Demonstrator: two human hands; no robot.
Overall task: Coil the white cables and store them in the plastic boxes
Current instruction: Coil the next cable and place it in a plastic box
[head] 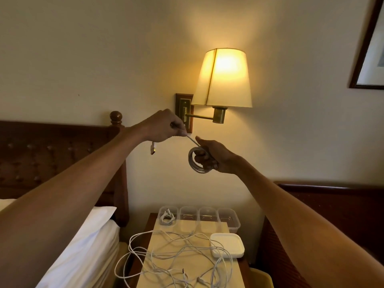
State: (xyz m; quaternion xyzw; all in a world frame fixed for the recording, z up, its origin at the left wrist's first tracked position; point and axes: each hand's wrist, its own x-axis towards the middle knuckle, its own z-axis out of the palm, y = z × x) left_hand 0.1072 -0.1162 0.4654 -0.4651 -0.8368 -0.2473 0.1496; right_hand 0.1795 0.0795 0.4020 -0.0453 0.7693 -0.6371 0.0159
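- Loose white cables tangled on nightstand; white lid touching them.
- Behind: row of clear plastic boxes; leftmost box holds one coiled cable.
- Raised: right hand grips cable coil; left hand pinches its tail, plug (likely USB) dangling.

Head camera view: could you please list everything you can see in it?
bedside table: one, pale top, bottom centre
plastic boxes: four, clear, row at table's back
stored cable: one, white, coiled in leftmost box
loose cables: several, white, tangled on table
lid: at least one, white, table's right side
held cable: one, white, part-coiled, raised at centre
wall lamp: one, cream shade, lit
pillow: one, white, lower left
picture frame: one, dark, upper right
left-hand grip: one, pinches cable tail
right-hand grip: one, holds coil
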